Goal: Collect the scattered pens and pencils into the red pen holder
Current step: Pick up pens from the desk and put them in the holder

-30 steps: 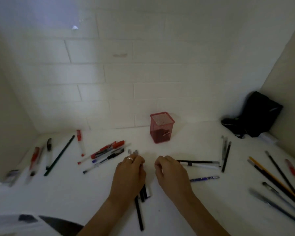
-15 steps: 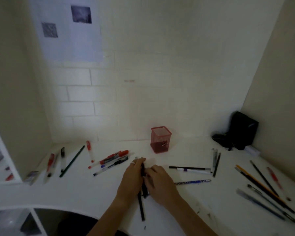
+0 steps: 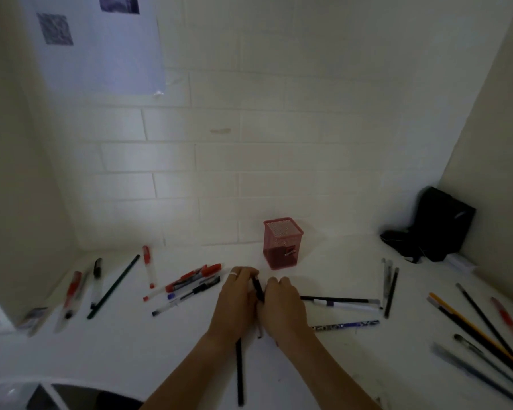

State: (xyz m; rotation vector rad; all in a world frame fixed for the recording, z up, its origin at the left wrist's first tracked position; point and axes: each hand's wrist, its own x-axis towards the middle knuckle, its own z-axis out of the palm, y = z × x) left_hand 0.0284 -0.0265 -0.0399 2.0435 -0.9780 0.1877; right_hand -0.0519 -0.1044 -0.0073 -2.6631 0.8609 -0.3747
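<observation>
The red mesh pen holder stands upright near the back wall, just beyond my hands. My left hand and my right hand press together on the white desk, closed around a small bunch of dark pens. One long black pencil sticks out below my left wrist. Red and clear pens lie scattered to the left. Black and white pens and a patterned blue pen lie right of my hands.
Several more pencils and pens lie at the right edge of the desk. A black pouch sits in the back right corner. A sheet of paper hangs on the wall. A shelf side stands at the left.
My hands came together from being apart and now clasp the dark pens between them. The camera view tilted up, showing more wall.
</observation>
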